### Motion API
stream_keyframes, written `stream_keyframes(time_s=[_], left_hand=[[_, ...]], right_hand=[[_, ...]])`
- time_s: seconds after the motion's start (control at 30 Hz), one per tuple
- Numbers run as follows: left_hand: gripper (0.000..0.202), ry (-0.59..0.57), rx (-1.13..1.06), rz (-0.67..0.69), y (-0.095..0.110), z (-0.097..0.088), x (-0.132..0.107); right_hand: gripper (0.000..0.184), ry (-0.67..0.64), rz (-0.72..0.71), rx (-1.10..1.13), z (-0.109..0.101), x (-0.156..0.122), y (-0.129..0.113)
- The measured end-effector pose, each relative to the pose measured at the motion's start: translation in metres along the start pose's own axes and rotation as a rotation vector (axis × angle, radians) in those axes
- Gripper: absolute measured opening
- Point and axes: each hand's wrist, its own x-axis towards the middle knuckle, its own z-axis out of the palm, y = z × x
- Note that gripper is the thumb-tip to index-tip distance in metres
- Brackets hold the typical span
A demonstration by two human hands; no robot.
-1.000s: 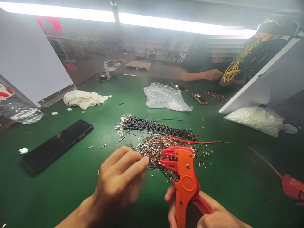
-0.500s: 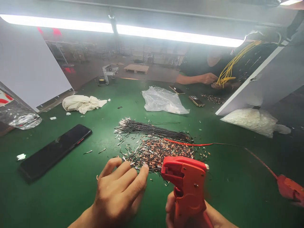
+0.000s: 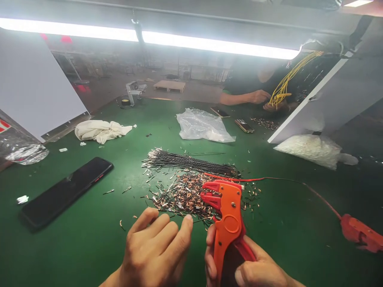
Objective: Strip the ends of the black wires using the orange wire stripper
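At five o'clock, the right hand had its grip wrapped round the wire stripper, orange-bodied with red jaws facing nine o'clock; whether the left hand pinched anything, I could not tell.

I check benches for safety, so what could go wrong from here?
The left hand is close to the working end of the orange tool in the right hand, so a finger might get pinched. The loose clippings lie right beside the black wire bundle and could mix into it. The red cord runs near the tool and might snag.
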Motion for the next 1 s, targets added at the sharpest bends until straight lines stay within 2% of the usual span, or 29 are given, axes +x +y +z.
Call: stream_keyframes(time_s=[0.2,0.47,0.6,0.8,1.0], left_hand=[[0.016,-0.028,0.02,-0.006,0.002,0.004,-0.004],[0.016,-0.02,0.022,0.029,0.007,0.0,-0.001],[0.013,-0.036,0.005,0.037,0.012,0.0,0.002],[0.008,-0.035,0.004,-0.003,0.02,-0.001,0.01],[0.012,-0.06,0.038,-0.059,0.021,0.001,0.008]], right_hand=[[0.054,-0.045,-0.024,-0.015,-0.003,0.0,0.005],[0.05,0.036,0.023,-0.128,0.0,-0.004,0.003],[0.047,0.013,0.004,-0.193,0.0,-0.005,0.005],[0.044,0.084,0.03,-0.226,0.01,-0.005,0.004],[0.043,0.132,0.01,-0.281,0.011,-0.006,0.005]])
